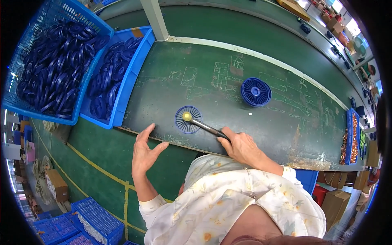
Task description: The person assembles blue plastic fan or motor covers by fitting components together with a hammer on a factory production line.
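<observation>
My right hand [244, 148] is closed around the dark handle of a small hammer [208, 128]. The hammer's round yellow head is over the middle of a blue round grille with radial ribs [180, 121], which lies flat near the table's front edge; whether head and grille touch I cannot tell. Beside the edge, left of the grille, my left hand [143, 148] is held open with thumb and fingers apart, holding nothing. Farther right on the table sits a thicker blue ribbed round piece [256, 92], perhaps several grilles stacked.
A blue perforated basket [92, 24] and a lower blue bin [130, 87], both full of dark blue round parts, flank the table's left end. A narrow blue tray [350, 122] of coppery and green small parts sits far right. A pale post [155, 20] rises behind the green worktop [286, 134].
</observation>
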`<state>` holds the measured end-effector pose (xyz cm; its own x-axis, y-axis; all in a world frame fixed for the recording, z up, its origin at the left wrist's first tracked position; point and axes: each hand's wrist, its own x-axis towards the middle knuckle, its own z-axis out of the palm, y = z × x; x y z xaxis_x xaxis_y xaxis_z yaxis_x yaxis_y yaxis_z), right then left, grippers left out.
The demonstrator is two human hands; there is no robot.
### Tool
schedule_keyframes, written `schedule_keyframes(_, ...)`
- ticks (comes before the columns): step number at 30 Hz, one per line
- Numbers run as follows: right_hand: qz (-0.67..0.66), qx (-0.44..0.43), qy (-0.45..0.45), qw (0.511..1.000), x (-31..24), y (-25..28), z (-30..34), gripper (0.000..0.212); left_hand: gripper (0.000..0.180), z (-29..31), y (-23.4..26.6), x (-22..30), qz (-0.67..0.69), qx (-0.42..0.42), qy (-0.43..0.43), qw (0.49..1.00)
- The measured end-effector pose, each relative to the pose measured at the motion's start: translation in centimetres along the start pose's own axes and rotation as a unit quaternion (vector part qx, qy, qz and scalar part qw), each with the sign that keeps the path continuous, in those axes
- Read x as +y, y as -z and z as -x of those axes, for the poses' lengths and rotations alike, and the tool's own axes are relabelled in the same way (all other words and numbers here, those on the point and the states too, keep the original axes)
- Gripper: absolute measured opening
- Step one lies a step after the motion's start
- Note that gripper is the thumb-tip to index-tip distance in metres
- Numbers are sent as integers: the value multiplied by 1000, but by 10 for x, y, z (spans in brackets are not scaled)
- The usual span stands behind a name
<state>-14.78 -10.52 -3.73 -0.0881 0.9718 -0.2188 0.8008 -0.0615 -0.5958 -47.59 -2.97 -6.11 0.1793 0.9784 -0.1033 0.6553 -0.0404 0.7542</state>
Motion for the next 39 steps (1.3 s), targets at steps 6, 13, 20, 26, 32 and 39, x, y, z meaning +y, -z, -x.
schedule_keyframes(6, -94, 18, 22, 995, -6, 5, 8, 24, 79, 0, -2, 8, 27, 15, 39, 999)
schedule_keyframes(13, -13, -16, -28, 999, 12, -5, 2, 28, 94, -17, -31, 42, -127, 93, -79, 984)
schedule_keyframes(20, -221, 109, -73, 966, 38, 18, 54, 24, 105, -49, -79, 71, -109, -20, -220, 969)
schedule_keyframes(26, -281, 341, -108, 891, 80, 9, 110, 17, 107, -69, -108, 151, 48, 0, -268, 962)
schedule_keyframes(32, -345, 389, -149, 841, 106, 3, 129, 20, 100, -103, -176, 211, -3, -55, -391, 919)
schedule_keyframes(39, -265, 379, -201, 864, 110, 26, 130, 28, 107, -101, -186, 200, 33, -18, -338, 940)
